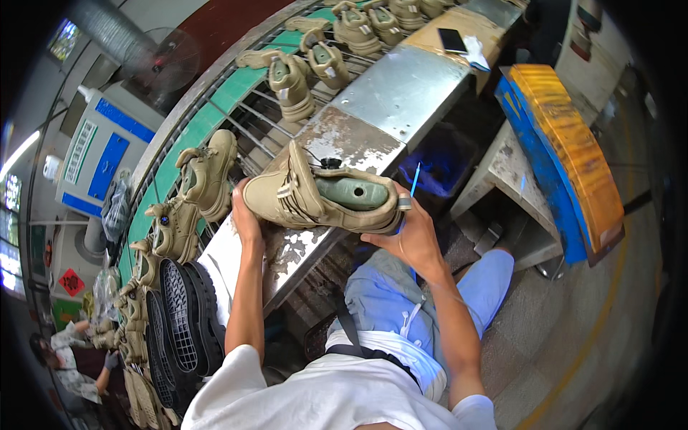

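A tan shoe upper [287, 193] with a green form showing in its opening is held between my two hands over the bench edge. My left hand [246, 213] grips the toe end. At the heel end, my right hand [414, 233] is closed round the back of it, and a thin blue-tipped stick [415, 180] juts up from beside its fingers. Loose dark laces hang over the tongue. Close by my left hand, another tan shoe [209, 174] rests on the rack. Several black outsoles [188, 315] stand left of my left forearm.
A wire rack with a green belt [166, 166] carries several tan shoes along the metal-topped bench [401, 89]. A phone [451, 40] lies at its far end. An orange and blue padded block [566, 150] sits on a stand at right. Another person [79, 365] is at far lower left.
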The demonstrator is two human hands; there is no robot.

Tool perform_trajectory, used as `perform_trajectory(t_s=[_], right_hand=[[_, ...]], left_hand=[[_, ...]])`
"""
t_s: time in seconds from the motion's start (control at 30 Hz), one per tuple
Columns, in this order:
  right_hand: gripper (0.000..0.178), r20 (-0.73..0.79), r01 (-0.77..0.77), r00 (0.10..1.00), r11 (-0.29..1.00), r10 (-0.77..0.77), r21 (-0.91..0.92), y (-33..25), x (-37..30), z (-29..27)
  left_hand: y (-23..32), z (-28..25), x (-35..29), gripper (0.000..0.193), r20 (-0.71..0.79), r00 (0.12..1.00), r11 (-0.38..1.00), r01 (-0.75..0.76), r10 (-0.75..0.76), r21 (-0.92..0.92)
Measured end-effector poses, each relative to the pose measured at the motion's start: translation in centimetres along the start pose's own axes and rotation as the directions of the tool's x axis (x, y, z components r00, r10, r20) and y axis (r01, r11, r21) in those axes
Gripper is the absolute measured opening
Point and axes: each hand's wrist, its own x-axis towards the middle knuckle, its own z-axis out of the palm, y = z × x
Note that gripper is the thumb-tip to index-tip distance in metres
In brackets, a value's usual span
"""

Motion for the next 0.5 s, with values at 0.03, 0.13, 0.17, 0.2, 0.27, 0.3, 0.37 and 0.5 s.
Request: perform_trajectory(t_s=[0.03,0.13,0.17,0.2,0.27,0.3,0.37,0.5], right_hand=[[0.102,-0.019,0.007,1.0,1.0,-0.007,-0.002,0.6,-0.8,-1.0],[0.097,-0.11,-0.222,0.952,0.889,0.287,0.401,0.2,-2.8,-5.7],[0.095,-0.194,-0.181,0.945,0.916,0.263,0.358,0.5,-3.4,-7.8],[0.094,-0.279,-0.149,0.93,0.941,0.238,0.304,0.9,-4.1,-10.0],[0.099,-0.349,-0.168,0.929,0.982,0.127,-0.089,-0.3,-4.8,-16.2],[0.099,-0.467,-0.213,0.879,0.953,0.09,-0.217,-2.4,-4.6,-19.3],[0.091,-0.614,-0.166,0.787,0.941,-0.054,-0.296,-3.5,-4.2,-26.2],[0.085,-0.71,-0.346,0.704,0.872,-0.002,-0.346,-4.4,-0.2,-35.7]], left_hand=[[0.0,2.3,0.6,0.059,0.006,0.98,0.947,0.192,-0.197,-0.256],[3.4,11.1,-0.2,0.059,0.244,0.955,0.934,0.236,-0.171,-0.267],[4.2,14.2,0.1,0.061,0.322,0.931,0.947,0.248,-0.174,-0.202],[5.8,18.1,-0.4,0.063,0.461,0.882,0.966,0.195,-0.096,-0.171],[8.1,25.9,-0.5,0.066,0.548,0.835,0.932,0.236,-0.049,-0.276],[9.6,30.3,-0.7,0.066,0.613,0.79,0.912,0.229,0.031,-0.341],[14.3,41.3,-2.6,0.066,0.719,0.685,0.879,0.263,0.121,-0.398],[18.3,58.7,-2.2,0.073,0.755,0.534,0.889,0.013,0.38,-0.457]])
